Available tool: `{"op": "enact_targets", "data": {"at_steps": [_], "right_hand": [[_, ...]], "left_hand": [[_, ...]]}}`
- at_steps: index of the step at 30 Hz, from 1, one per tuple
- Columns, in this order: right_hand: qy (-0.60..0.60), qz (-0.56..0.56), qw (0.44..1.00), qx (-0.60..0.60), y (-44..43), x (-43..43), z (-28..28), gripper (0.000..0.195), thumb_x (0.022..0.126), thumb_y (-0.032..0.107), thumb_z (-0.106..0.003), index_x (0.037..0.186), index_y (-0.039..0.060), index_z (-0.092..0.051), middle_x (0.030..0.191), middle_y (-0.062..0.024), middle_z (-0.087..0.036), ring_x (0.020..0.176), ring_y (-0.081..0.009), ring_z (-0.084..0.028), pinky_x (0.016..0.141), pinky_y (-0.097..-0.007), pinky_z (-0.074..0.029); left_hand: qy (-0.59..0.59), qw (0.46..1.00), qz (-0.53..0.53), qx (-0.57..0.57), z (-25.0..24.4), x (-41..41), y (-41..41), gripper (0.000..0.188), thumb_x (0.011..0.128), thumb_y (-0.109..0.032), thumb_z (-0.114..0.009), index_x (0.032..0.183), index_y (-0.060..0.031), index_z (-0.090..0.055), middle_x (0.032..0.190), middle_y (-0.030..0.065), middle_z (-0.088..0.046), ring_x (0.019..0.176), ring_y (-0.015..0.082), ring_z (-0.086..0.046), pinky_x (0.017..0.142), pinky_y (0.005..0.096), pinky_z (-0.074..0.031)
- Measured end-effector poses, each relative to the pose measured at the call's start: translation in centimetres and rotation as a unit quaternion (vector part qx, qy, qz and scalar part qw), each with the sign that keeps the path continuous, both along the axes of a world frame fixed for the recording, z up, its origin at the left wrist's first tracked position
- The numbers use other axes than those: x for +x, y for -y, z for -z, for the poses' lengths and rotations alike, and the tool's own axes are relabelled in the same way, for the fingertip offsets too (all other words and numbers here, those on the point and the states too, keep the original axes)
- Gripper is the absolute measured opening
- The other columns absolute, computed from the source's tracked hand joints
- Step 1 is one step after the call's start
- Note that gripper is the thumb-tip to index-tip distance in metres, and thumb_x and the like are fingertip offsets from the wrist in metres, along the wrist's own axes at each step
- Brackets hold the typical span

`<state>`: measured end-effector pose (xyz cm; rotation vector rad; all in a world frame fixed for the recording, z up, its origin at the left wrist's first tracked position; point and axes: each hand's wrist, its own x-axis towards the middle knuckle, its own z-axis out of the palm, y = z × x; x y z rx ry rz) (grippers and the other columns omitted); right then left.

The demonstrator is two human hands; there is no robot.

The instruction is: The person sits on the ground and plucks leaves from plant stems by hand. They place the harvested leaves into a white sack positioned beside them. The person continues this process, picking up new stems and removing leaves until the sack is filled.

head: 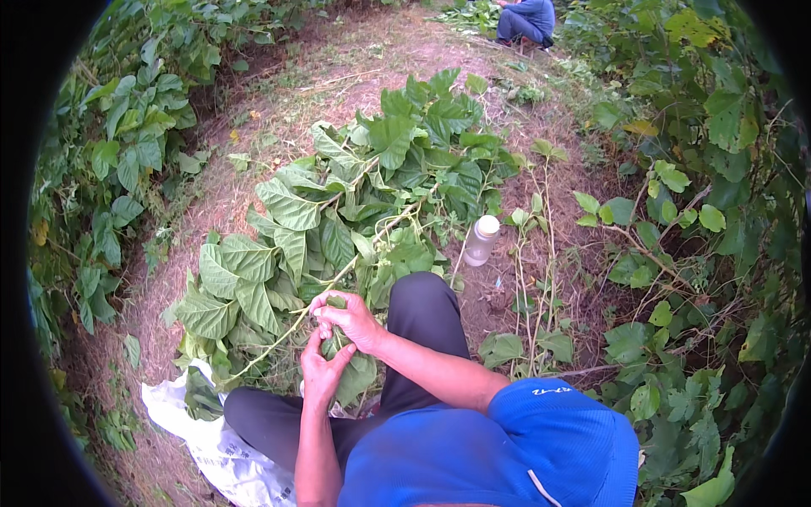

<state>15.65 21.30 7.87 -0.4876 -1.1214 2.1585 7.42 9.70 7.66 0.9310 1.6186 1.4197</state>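
My right hand has its fingertips closed around a small green leaf, right beside a long pale stem of a cut leafy branch. Just below it, my left hand pinches a green leaf between thumb and fingers. Whether the right fingers also grip the stem is partly hidden. The stem slants from near my left knee up into a heap of leafy branches with broad, veined leaves. Another large leaf hangs below my hands, over my lap.
A white plastic sack bearing print lies by my left leg, with leaves at its mouth. A clear, white-lidded bottle stands beyond my right knee. Thin upright stems grow on the right. Dense foliage flanks both sides. Another person sits far ahead.
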Motion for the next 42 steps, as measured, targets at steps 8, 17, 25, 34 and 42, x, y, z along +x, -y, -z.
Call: {"op": "enact_targets", "data": {"at_steps": [8, 17, 25, 34, 42], "right_hand": [[-0.042, 0.029, 0.998, 0.033, -3.4, 0.9, -4.0, 0.013, 0.093, 0.006, -0.059, 0.103, -0.0023, -0.063, 0.068, -0.002, -0.056, 0.058, -0.0093, -0.053, 0.057, -0.0258, -0.048], [0.095, 0.343, 0.918, 0.177, -18.2, 16.1, -10.7, 0.015, 0.094, 0.014, -0.064, 0.1, -0.0001, -0.067, 0.065, 0.0012, -0.05, 0.054, -0.0081, -0.047, 0.053, -0.0246, -0.042], [0.275, 0.292, 0.914, 0.06, -27.0, 17.3, 2.1, 0.02, 0.092, 0.017, -0.065, 0.097, -0.0025, -0.069, 0.069, -0.0032, -0.058, 0.054, -0.0111, -0.051, 0.051, -0.0265, -0.043], [0.417, 0.214, 0.883, 0.002, -41.1, 8.6, 15.4, 0.015, 0.083, 0.007, -0.064, 0.083, -0.0083, -0.067, 0.074, -0.0139, -0.069, 0.055, -0.0172, -0.057, 0.053, -0.0293, -0.045], [0.688, 0.057, 0.709, 0.145, -45.5, 6.2, 24.5, 0.019, 0.082, 0.01, -0.062, 0.077, -0.0077, -0.067, 0.069, -0.0117, -0.07, 0.053, -0.0193, -0.064, 0.055, -0.0325, -0.052]], "left_hand": [[-0.003, 0.998, 0.041, 0.051, -0.5, -0.4, -0.4, 0.083, 0.082, -0.023, -0.082, 0.147, 0.0051, -0.039, 0.141, 0.0219, -0.052, 0.133, 0.0269, -0.05, 0.111, 0.039, -0.038], [-0.203, 0.978, 0.041, -0.015, 1.2, -3.5, -5.1, 0.049, 0.094, -0.027, -0.068, 0.134, 0.0, -0.058, 0.136, 0.0208, -0.059, 0.129, 0.0304, -0.055, 0.108, 0.0391, -0.041], [-0.463, 0.866, 0.049, -0.185, 13.0, -10.0, -12.2, 0.044, 0.089, -0.02, -0.065, 0.125, 0.0038, -0.059, 0.127, 0.025, -0.061, 0.121, 0.0386, -0.057, 0.104, 0.0457, -0.044], [-0.426, 0.868, 0.117, -0.227, 19.7, -5.1, -8.0, 0.04, 0.09, -0.013, -0.059, 0.126, 0.0038, -0.059, 0.102, 0.0198, -0.069, 0.096, 0.035, -0.065, 0.091, 0.0455, -0.045], [-0.383, 0.884, 0.131, -0.233, 22.2, -0.8, -5.5, 0.047, 0.091, -0.008, -0.055, 0.136, 0.0049, -0.051, 0.123, 0.0223, -0.064, 0.104, 0.0355, -0.061, 0.099, 0.045, -0.042]]}}
